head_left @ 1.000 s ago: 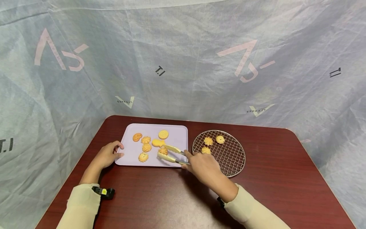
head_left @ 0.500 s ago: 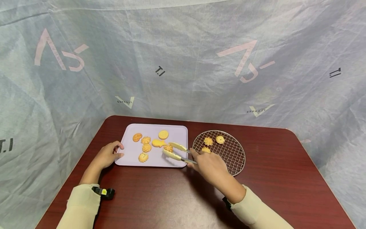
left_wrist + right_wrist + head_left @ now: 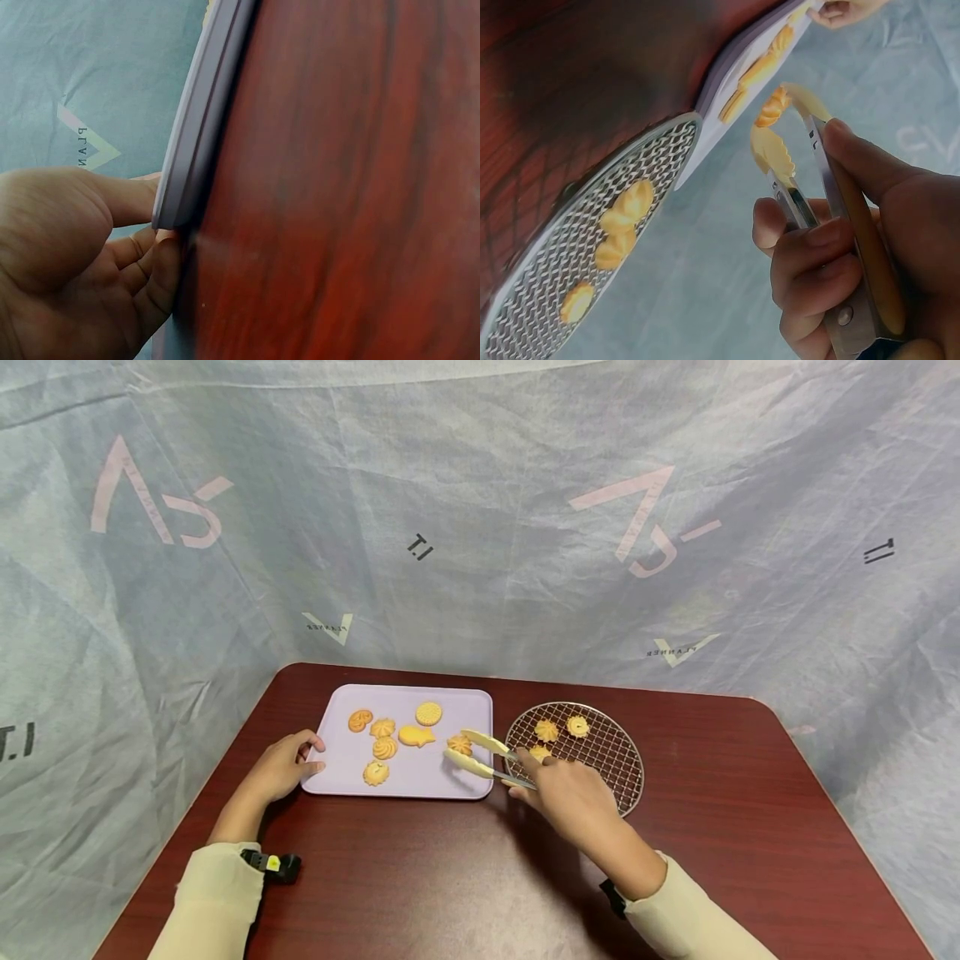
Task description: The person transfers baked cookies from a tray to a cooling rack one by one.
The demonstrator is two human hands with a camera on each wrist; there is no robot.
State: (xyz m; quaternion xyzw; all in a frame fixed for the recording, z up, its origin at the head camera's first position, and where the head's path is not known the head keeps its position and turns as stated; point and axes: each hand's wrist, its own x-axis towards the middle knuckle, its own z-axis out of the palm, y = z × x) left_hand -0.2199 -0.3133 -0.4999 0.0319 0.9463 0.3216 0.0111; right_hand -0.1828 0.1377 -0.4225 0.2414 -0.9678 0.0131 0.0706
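Observation:
My right hand [image 3: 576,797] grips a pair of tongs [image 3: 471,764] with pale yellow tips. Between those tips is a ridged, star-shaped cookie [image 3: 772,106], over the right part of a lavender tray [image 3: 465,706] in the head view. My left hand [image 3: 281,766] pinches the tray's near left corner, thumb on the rim and fingers below it. Lying on the tray are several cookies, among them a fish-shaped cookie [image 3: 415,736], a round dotted cookie [image 3: 428,713], a swirl cookie [image 3: 385,747] and a pretzel-like cookie [image 3: 360,720].
Right of the tray, a round wire rack [image 3: 603,777] carries three cookies, including a flower-shaped cookie [image 3: 547,730] and a ring-like cookie [image 3: 577,726]. My right hand covers part of its near side. The dark red table [image 3: 420,877] backs onto a grey cloth [image 3: 480,593].
My right hand has drawn the tongs and the star-shaped cookie rightward, from beside the fish-shaped cookie toward the tray's right edge. My left hand has stayed on the tray corner.

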